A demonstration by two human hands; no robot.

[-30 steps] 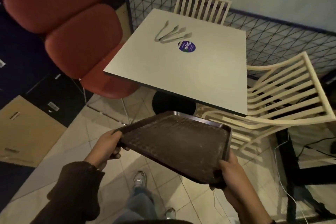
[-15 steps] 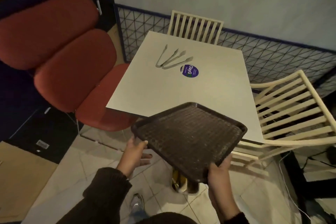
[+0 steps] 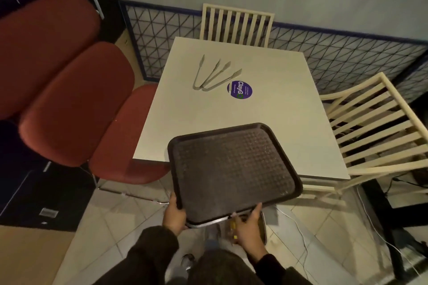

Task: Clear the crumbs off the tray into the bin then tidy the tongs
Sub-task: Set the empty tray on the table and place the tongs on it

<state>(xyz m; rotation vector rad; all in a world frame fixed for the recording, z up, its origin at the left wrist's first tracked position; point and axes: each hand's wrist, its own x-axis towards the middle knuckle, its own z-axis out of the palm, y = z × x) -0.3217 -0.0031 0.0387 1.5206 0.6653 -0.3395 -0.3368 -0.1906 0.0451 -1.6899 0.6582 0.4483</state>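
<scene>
**Tray held over the table's near edge, tongs waiting at the far side**

The main risk, as I judge it, is the dark brown textured plastic tray [image 3: 234,166] slipping or tipping. It is held only along its near edge, with most of its length reaching out over the near edge of the pale square table [image 3: 273,113]. If it is set down too close to that edge it could overhang and drop to the tiled floor [image 3: 129,213]. Any pale specks left on its surface could also scatter onto the table or floor rather than into a bin; something dark sits on the floor under the tray's near edge, but it is too hidden to say whether it is the bin.

The left hand [image 3: 174,214] is closed on the tray's near-left corner, thumb over the rim and fingers beneath. The right hand [image 3: 249,224] supports the near-right part of the edge from below, fingertips curled up against the rim; how firmly it grips I cannot tell.

Two pairs of silver metal tongs [image 3: 214,74] lie side by side, spread open, toward the table's far-left corner, just beside a round purple sticker [image 3: 239,89] and well apart from the tray.
</scene>
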